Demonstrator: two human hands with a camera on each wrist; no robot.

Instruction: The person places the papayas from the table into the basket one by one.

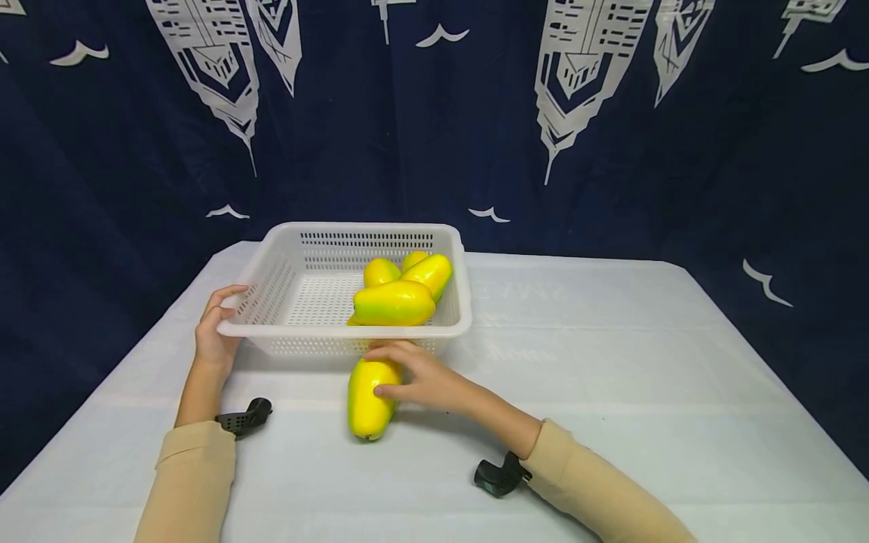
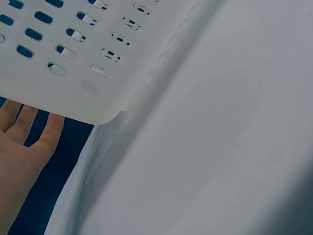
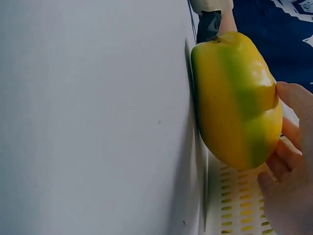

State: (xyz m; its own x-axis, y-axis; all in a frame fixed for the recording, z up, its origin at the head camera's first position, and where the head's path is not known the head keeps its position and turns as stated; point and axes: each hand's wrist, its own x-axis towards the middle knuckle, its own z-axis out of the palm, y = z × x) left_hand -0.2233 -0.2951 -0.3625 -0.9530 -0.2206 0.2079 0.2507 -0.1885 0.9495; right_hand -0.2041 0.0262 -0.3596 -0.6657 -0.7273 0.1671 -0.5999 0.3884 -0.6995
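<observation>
A yellow-green mango [image 1: 368, 407] lies on the table just in front of a white perforated plastic basket [image 1: 342, 332]. My right hand [image 1: 424, 381] grips this mango, with the thumb on its side and the fingers around its far end. The right wrist view shows the same mango [image 3: 234, 103] large, with fingertips against it. My left hand [image 1: 216, 332] holds the basket's left front corner by the rim; in the left wrist view its fingers [image 2: 46, 134] pass partly out of sight at the basket edge. Inside the basket, several mangoes [image 1: 394, 304] are heaped on the right side.
A white cloth covers the table [image 1: 611, 377], which reaches well to the right of the basket. Behind it hangs a dark blue curtain [image 1: 407, 151] with white prints. Black wrist devices [image 1: 498, 477] sit at both forearms, close to the tabletop.
</observation>
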